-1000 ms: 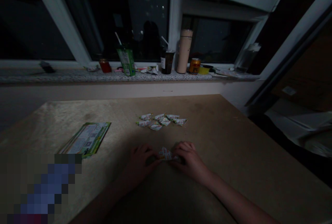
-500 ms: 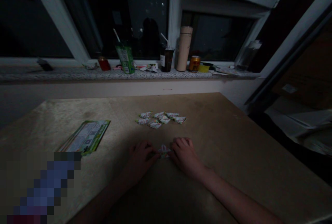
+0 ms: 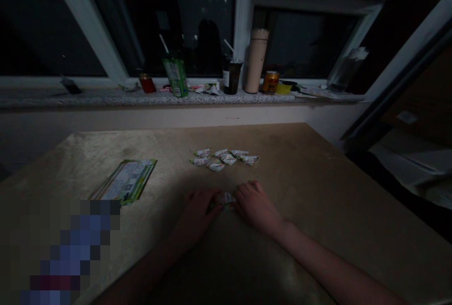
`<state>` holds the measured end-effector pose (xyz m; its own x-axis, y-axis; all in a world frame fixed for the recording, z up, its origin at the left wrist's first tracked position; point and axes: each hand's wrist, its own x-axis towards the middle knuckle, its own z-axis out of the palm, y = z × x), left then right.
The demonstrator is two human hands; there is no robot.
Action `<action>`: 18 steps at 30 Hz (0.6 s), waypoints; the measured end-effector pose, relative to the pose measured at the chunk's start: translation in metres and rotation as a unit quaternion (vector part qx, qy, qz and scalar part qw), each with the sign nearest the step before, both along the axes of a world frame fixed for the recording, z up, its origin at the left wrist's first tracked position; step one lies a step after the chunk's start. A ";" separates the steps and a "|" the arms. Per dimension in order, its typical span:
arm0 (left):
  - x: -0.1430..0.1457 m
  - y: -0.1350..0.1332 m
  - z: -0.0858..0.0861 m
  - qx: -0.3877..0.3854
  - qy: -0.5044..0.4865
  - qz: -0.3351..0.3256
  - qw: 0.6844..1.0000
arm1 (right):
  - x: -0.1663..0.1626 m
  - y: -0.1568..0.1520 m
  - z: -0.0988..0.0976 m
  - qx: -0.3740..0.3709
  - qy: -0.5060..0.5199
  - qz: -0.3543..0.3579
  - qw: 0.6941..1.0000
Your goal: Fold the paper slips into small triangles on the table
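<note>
A small folded piece of printed paper (image 3: 228, 197) lies low over the table, directly in front of me. My left hand (image 3: 202, 204) has its fingers bent and the thumb and fingertips closed on the paper's left side. On the opposite side, my right hand (image 3: 253, 204) curls its fingers down onto the right edge. The hands partly cover the paper, so its exact shape is hard to make out in the dim light. Farther back sits a loose group of several similar folded paper pieces (image 3: 228, 159), white with green tips.
A stack of green and white printed leaflets (image 3: 132, 178) lies at left on the brown table (image 3: 300, 168). On the windowsill (image 3: 116, 100) stand a green cup (image 3: 175, 76), a dark cup (image 3: 231, 78), a pink flask (image 3: 256, 62), a gold can (image 3: 270, 83) and a red jar (image 3: 147, 84).
The view has shifted slightly, moving everything a little right and up. My left fingers have come further over the paper, covering more of its left side. Both hands stay at it.
</note>
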<state>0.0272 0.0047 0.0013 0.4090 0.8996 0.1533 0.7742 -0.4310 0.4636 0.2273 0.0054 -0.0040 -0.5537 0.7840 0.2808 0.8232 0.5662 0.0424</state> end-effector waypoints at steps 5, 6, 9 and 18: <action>0.001 0.000 0.003 -0.006 -0.005 0.002 1.000 | -0.001 0.002 -0.001 0.007 -0.012 0.002 1.000; 0.001 0.000 0.003 -0.007 -0.004 0.002 1.000 | -0.002 0.003 -0.003 0.008 -0.020 0.009 1.000; 0.002 0.000 0.006 0.003 0.026 0.004 1.000 | -0.003 0.005 -0.005 0.003 -0.040 0.021 0.999; 0.033 -0.055 -0.003 0.136 0.216 -0.062 0.965 | -0.005 0.007 0.001 -0.004 -0.085 0.040 0.996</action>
<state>0.0606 -0.0503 -0.0016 0.5901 0.7896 0.1683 0.8040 -0.5937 -0.0338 0.2219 0.0120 -0.0031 -0.6527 0.7379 0.1718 0.7573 0.6298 0.1727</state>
